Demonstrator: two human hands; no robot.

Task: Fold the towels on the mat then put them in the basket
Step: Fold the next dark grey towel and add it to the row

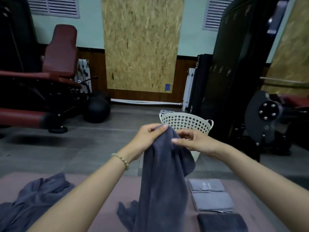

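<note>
Grey towel (pixel 160 173), soft and limp, hangs in folds, pinched by left hand (pixel 147 136) and right hand (pixel 194 141).

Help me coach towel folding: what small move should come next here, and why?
Probably slide the right hand along the edge away from the left hand, spreading the grey towel: both pinch it bunched at one spot, so it hangs crumpled over the mat.

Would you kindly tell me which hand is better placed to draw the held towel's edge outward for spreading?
Probably the right hand: its fingers only pinch the edge of the dark grey towel, while the left hand grips the bunched top as anchor.
</note>
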